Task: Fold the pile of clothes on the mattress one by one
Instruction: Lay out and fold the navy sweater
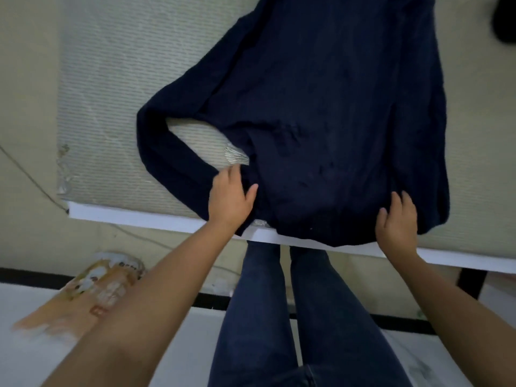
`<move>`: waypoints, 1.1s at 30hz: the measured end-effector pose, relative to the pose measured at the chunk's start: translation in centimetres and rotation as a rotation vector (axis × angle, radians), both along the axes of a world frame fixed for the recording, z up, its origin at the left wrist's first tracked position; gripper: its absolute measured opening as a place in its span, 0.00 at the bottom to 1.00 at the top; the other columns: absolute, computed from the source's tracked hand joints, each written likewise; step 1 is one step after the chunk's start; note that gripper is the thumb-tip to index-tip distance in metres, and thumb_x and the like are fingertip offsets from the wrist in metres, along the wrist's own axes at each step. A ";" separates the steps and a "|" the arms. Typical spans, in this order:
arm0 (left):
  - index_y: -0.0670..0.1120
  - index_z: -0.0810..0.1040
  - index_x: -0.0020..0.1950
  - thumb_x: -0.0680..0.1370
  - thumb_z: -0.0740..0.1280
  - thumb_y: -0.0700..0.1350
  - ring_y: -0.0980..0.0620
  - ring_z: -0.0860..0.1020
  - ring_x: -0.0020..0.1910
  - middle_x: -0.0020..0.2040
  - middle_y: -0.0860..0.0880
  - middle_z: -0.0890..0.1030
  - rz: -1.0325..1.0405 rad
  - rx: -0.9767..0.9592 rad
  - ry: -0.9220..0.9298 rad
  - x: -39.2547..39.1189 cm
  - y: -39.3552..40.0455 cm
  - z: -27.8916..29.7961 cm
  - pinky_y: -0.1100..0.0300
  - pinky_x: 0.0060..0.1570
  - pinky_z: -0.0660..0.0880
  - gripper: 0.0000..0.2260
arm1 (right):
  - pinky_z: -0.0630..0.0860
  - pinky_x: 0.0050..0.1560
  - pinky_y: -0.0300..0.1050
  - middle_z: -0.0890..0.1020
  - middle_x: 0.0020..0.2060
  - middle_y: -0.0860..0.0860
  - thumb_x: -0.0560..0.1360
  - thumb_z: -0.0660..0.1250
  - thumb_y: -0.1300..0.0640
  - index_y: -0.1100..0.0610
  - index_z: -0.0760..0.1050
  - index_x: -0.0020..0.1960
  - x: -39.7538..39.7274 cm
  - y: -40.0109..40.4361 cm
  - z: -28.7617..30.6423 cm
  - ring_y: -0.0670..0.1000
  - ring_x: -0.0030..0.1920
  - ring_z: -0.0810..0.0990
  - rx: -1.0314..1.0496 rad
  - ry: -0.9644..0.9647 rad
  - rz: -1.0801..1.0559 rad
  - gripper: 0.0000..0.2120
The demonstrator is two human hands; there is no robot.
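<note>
Fingers (pixel 237 177) of the left hand (pixel 230 199) lie nearly straight and spread, pressing flat on the navy sweater (pixel 321 107) where its sleeve (pixel 167 152) doubles back toward the body; they hold nothing in a pinch. Those of the right hand (pixel 396 222) are loosely bent with their tips on the hem at the other near corner; whether they nip the cloth or only rest on it I cannot tell. Between the two sets of fingers the hem hangs slightly over the near edge of the mattress (pixel 111 93), and beyond them the body of the sweater runs away across the ribbed cover. My reading is that both hands are smoothing and squaring the garment flat, so that a sleeve can be brought across cleanly; folding proper looks not yet begun.

Just beyond the left fingertips a small striped patch of fabric (pixel 236 155) peeks out from under the sweater. Well beyond the right fingers, at the far corner of the view, sits a dark bundle (pixel 505 20), perhaps more clothes, too cropped to be sure. Below the left forearm lies an orange printed bag (pixel 92 291), blurred, off the mattress. A thin cable (pixel 30 174) trails on the floor outward of the left fingers. Nothing stands in the way of the sleeve's path.
</note>
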State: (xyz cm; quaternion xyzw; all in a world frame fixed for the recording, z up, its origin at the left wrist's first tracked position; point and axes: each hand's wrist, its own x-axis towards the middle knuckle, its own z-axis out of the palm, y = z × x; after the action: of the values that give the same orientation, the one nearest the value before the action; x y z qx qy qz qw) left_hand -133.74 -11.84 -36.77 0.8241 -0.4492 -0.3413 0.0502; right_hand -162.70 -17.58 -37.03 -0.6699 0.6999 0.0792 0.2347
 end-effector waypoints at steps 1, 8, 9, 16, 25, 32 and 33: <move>0.39 0.62 0.70 0.77 0.62 0.51 0.40 0.66 0.62 0.64 0.38 0.67 0.080 0.030 0.016 -1.0 0.1 -0.4 0.51 0.57 0.66 0.26 | 0.59 0.68 0.59 0.63 0.68 0.69 0.78 0.58 0.66 0.72 0.61 0.68 -0.8 -0.2 0.1 0.67 0.67 0.63 0.019 0.017 -0.100 0.21; 0.46 0.74 0.63 0.76 0.64 0.52 0.39 0.65 0.60 0.58 0.39 0.69 0.031 0.158 -0.109 -0.9 -2.9 -1.5 0.46 0.57 0.66 0.18 | 0.66 0.60 0.56 0.74 0.60 0.63 0.76 0.63 0.51 0.65 0.72 0.62 -4.6 -3.1 0.1 0.63 0.60 0.72 0.255 0.148 -0.272 0.21; 0.45 0.76 0.61 0.76 0.65 0.51 0.39 0.64 0.61 0.59 0.39 0.69 -0.013 0.141 -0.108 -0.9 -3.2 -1.3 0.46 0.58 0.65 0.16 | 0.66 0.59 0.54 0.75 0.59 0.62 0.76 0.63 0.52 0.65 0.73 0.60 -5.1 -3.3 0.2 0.62 0.59 0.72 0.276 0.088 -0.266 0.19; 0.38 0.73 0.59 0.80 0.59 0.43 0.48 0.72 0.51 0.51 0.45 0.74 0.284 -0.125 0.252 -2.7 -3.0 1.2 0.60 0.48 0.66 0.12 | 0.63 0.57 0.60 0.79 0.52 0.62 0.76 0.64 0.57 0.66 0.78 0.53 -9.7 -5.0 4.1 0.62 0.57 0.72 0.034 0.158 0.089 0.13; 0.38 0.65 0.65 0.80 0.57 0.46 0.37 0.70 0.59 0.62 0.36 0.71 0.165 0.545 -0.085 -5.5 0.4 1.6 0.50 0.54 0.69 0.17 | 0.67 0.61 0.57 0.76 0.56 0.68 0.79 0.56 0.55 0.67 0.73 0.57 -15.8 -12.7 6.0 0.65 0.57 0.73 0.245 0.263 0.083 0.17; 0.35 0.76 0.53 0.79 0.59 0.41 0.38 0.69 0.59 0.59 0.35 0.71 0.320 0.091 -0.291 -9.1 1.5 0.9 0.47 0.60 0.63 0.11 | 0.68 0.45 0.40 0.80 0.53 0.60 0.77 0.63 0.56 0.65 0.74 0.59 -10.1 -3.9 1.3 0.58 0.52 0.77 0.256 -0.380 -0.205 0.15; 0.34 0.75 0.52 0.79 0.57 0.40 0.38 0.70 0.55 0.56 0.35 0.73 0.382 -0.017 -0.211 -9.4 1.6 0.9 0.48 0.58 0.65 0.11 | 0.68 0.44 0.37 0.80 0.51 0.59 0.77 0.62 0.58 0.64 0.75 0.58 -10.1 -3.4 1.3 0.56 0.50 0.77 0.208 -0.465 -0.307 0.13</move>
State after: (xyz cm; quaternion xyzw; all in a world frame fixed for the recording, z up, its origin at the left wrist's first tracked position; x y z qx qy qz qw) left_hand -143.10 -10.29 -35.85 0.9250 -0.2903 -0.2337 0.0739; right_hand -172.79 -20.97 -35.74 -0.5286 0.7087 -0.0417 0.4654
